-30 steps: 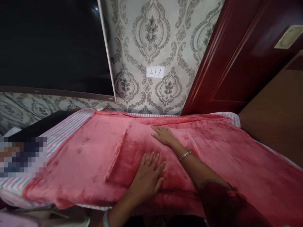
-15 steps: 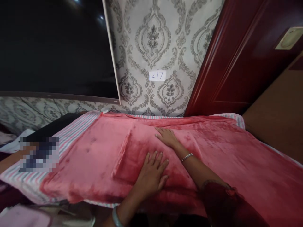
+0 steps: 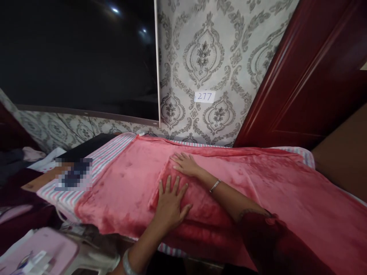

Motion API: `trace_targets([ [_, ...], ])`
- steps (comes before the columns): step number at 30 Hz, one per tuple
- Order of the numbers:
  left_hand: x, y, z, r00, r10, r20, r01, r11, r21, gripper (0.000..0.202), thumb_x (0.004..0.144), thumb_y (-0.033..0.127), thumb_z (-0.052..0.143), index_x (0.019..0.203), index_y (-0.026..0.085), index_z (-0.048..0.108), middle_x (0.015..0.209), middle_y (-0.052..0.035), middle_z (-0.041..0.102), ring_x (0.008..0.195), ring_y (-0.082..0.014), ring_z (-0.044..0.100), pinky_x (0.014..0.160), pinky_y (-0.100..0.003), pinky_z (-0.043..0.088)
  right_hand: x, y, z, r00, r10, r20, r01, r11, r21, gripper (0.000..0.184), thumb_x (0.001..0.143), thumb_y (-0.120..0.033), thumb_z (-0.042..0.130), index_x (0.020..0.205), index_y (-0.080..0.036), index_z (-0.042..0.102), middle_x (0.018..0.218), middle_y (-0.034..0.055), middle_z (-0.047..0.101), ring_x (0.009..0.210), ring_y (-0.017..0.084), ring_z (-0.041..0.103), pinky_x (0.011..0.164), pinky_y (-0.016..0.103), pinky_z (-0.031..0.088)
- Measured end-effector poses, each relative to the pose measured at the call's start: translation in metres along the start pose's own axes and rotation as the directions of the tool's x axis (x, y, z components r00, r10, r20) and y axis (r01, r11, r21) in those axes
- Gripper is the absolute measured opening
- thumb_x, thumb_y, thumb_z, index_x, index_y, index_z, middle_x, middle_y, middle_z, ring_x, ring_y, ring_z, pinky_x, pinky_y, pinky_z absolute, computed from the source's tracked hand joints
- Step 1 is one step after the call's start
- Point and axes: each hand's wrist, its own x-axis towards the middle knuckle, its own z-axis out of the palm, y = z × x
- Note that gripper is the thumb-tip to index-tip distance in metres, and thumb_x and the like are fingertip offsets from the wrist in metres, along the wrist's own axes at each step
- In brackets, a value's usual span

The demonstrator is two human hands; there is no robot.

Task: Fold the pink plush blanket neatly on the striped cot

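Pressing fold in blanket [image 3: 272, 191] flat.
Held under left hand [image 3: 170, 202] and right hand [image 3: 185, 164], grips released, grasping nothing; possible slide off near desk [image 3: 106, 160] edge from overhang drag.

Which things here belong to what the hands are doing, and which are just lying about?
In use: pink blanket, left hand and right hand flat on its folded part.
Lying about: striped sheet, dark screen, 277 label, pink case.

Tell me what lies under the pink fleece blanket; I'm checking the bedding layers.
A striped sheet shows under the pink blanket along its far and left edges. The left hand and right hand press flat on top. What lies beneath the middle is covered.
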Motion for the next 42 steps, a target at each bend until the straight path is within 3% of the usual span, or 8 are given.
trace_targets([
  [5,-0.014,-0.004,0.027,1.0,0.001,-0.018,-0.001,1.0,0.03,0.074,0.084,0.047,0.067,0.153,0.035,0.044,0.165,-0.0111,0.033,0.152,-0.0447,0.02,0.117,-0.073,0.011,0.026,0.017,0.013,0.999,0.02,0.044,-0.02,1.0,0.003,0.068,0.101,-0.068,0.033,0.162,-0.04,0.022,0.17,0.0004,0.013,0.153,0.037,0.021,0.12,0.061,0.023],
  [9,-0.015,-0.004,0.028,0.998,0.021,-0.062,-0.021,1.0,0.014,0.073,0.085,0.046,0.066,0.154,0.035,0.043,0.166,-0.0094,0.031,0.153,-0.0423,0.019,0.12,-0.068,0.008,0.034,0.035,0.02,0.999,0.03,0.027,-0.031,0.999,0.038,0.069,0.103,-0.066,0.031,0.164,-0.034,0.021,0.167,0.0064,0.027,0.149,0.03,0.034,0.121,0.049,0.029],
  [16,-0.015,-0.005,0.028,0.998,0.006,-0.067,-0.006,1.0,0.001,0.071,0.086,0.046,0.065,0.153,0.034,0.045,0.167,-0.0092,0.029,0.154,-0.0405,0.018,0.122,-0.065,0.005,0.036,0.038,0.031,0.997,0.073,-0.039,-0.071,0.996,0.049,0.07,0.102,-0.069,0.031,0.163,-0.036,0.022,0.165,0.0074,0.032,0.147,0.036,0.035,0.117,0.057,0.031],
  [21,-0.01,-0.009,0.026,0.999,-0.001,-0.045,0.001,1.0,-0.009,0.064,0.088,0.044,0.062,0.15,0.034,0.05,0.164,-0.0093,0.036,0.152,-0.0411,0.023,0.121,-0.067,0.008,0.033,0.035,0.024,0.996,0.084,-0.042,-0.08,0.994,0.074,0.068,0.103,-0.065,0.033,0.163,-0.035,0.022,0.165,0.0062,0.032,0.149,0.03,0.033,0.121,0.051,0.027],
  [28,0.0,-0.008,0.017,1.0,0.019,-0.014,-0.019,1.0,0.025,0.057,0.091,0.044,0.055,0.146,0.029,0.056,0.159,-0.0143,0.043,0.148,-0.046,0.031,0.114,-0.073,0.022,0.009,0.02,-0.008,0.991,0.135,-0.022,-0.133,0.987,0.093,0.066,0.102,-0.064,0.038,0.162,-0.041,0.021,0.169,0.002,0.021,0.154,0.028,0.021,0.124,0.057,0.013],
  [33,0.003,-0.009,0.006,1.0,-0.004,0.016,0.003,0.999,0.032,0.055,0.092,0.043,0.054,0.145,0.026,0.058,0.157,-0.0158,0.045,0.146,-0.0465,0.034,0.113,-0.074,0.025,-0.05,0.043,-0.017,0.986,0.131,-0.106,-0.132,0.991,-0.003,0.059,0.105,-0.058,0.034,0.16,-0.037,0.032,0.168,0.0038,0.022,0.155,0.029,0.016,0.124,0.058,0.01],
  [38,0.025,0.035,-0.015,0.989,0.141,0.041,-0.138,0.988,-0.072,0.055,0.096,0.042,0.052,0.149,0.025,0.052,0.157,-0.0145,0.047,0.147,-0.0398,0.037,0.118,-0.068,0.024,-0.118,0.094,-0.022,0.962,0.265,-0.07,-0.267,0.963,-0.026,0.059,0.105,-0.057,0.034,0.158,-0.033,0.037,0.167,0.0069,0.025,0.155,0.032,0.016,0.123,0.062,0.01],
  [42,0.045,0.091,-0.003,0.925,0.357,0.127,-0.33,0.924,-0.196,0.059,0.096,0.041,0.057,0.152,0.029,0.045,0.159,-0.0108,0.043,0.148,-0.0361,0.037,0.12,-0.067,0.025,-0.14,0.118,-0.02,0.923,0.381,-0.055,-0.382,0.924,-0.006,0.06,0.104,-0.057,0.034,0.16,-0.034,0.034,0.168,0.0074,0.022,0.155,0.034,0.017,0.122,0.062,0.012],
])
